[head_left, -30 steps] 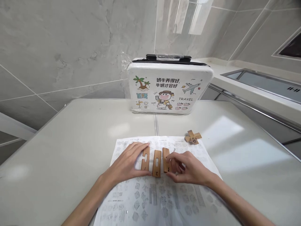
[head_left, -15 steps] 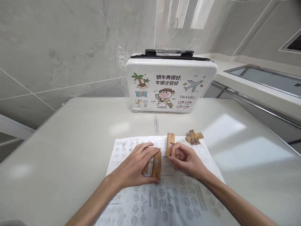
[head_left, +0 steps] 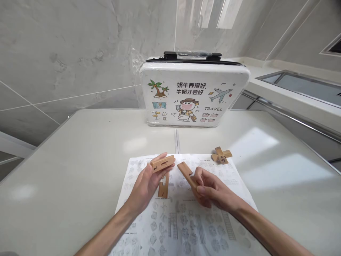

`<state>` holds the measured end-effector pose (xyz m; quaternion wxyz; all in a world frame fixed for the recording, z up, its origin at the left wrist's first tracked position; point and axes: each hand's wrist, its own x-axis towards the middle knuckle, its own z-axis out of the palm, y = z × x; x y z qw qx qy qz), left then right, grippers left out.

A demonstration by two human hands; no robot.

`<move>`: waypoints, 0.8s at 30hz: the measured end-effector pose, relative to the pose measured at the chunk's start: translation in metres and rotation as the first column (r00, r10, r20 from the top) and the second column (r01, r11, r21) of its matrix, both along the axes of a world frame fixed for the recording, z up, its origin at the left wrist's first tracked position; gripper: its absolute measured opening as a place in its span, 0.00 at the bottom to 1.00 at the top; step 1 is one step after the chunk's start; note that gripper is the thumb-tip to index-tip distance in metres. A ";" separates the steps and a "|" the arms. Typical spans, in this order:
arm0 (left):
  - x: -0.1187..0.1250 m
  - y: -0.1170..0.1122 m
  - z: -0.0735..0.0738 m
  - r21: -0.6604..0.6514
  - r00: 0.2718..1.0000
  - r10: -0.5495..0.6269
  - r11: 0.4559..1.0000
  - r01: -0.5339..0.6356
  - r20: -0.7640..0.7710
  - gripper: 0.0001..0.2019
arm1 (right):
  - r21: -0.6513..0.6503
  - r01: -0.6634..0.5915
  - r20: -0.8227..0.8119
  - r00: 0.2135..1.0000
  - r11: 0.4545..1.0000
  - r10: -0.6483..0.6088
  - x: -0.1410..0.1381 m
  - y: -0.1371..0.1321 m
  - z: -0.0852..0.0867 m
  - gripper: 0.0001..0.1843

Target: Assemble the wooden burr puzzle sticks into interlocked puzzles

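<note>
My left hand grips a slotted wooden puzzle piece marked 2, held tilted above the paper. Below it, a wooden puzzle piece marked 1 with a notch lies on the printed instruction sheet, its upper end partly behind my left fingers. Between the fingers and thumb of my right hand is a notched wooden puzzle piece, slanting up toward the left. Its lower end is partly covered by my fingers. The two held pieces are apart from each other.
An assembled cross of wooden pieces sits at the sheet's far right corner. Behind it, a white cartoon-printed case in clear plastic stands upright on the white table, near the grey wall.
My left hand has lifted the piece marked 2 and turned it sideways, uncovering the piece marked 1. My right hand has picked up the notched piece and tilted it leftward.
</note>
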<state>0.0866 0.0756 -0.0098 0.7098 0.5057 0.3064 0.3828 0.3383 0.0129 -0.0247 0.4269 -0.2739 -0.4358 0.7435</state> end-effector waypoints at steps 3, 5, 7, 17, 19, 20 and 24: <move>0.002 -0.003 0.002 -0.056 0.997 -0.074 0.996 0.076 0.037 0.39 | 0.012 -0.148 -0.115 0.982 0.989 0.149 -0.007 -0.004 0.005 0.21; 0.002 -0.005 0.005 -0.044 0.991 -0.134 0.990 0.134 -0.004 0.39 | -0.001 -0.200 -0.166 0.966 0.980 0.197 -0.011 -0.006 0.009 0.21; 0.002 -0.006 0.007 -0.028 0.979 -0.188 0.982 0.187 -0.074 0.40 | -0.005 -0.225 -0.202 0.955 0.974 0.220 -0.013 -0.007 0.011 0.19; -0.005 -0.001 0.013 0.039 0.931 -0.274 0.956 0.291 -0.240 0.44 | -0.052 -0.199 -0.219 0.958 0.979 0.183 -0.006 -0.009 -0.004 0.23; -0.006 0.000 0.017 0.047 0.926 -0.290 0.950 0.310 -0.243 0.44 | -0.057 -0.206 -0.225 0.956 0.977 0.188 -0.006 -0.009 -0.002 0.23; -0.006 0.000 0.019 0.047 0.925 -0.293 0.949 0.313 -0.242 0.44 | -0.060 -0.212 -0.230 0.954 0.975 0.193 -0.006 -0.008 0.000 0.23; -0.007 -0.001 0.019 0.071 0.933 -0.284 0.949 0.306 -0.221 0.40 | -0.078 -0.243 -0.233 0.947 0.967 0.219 -0.005 -0.009 0.004 0.25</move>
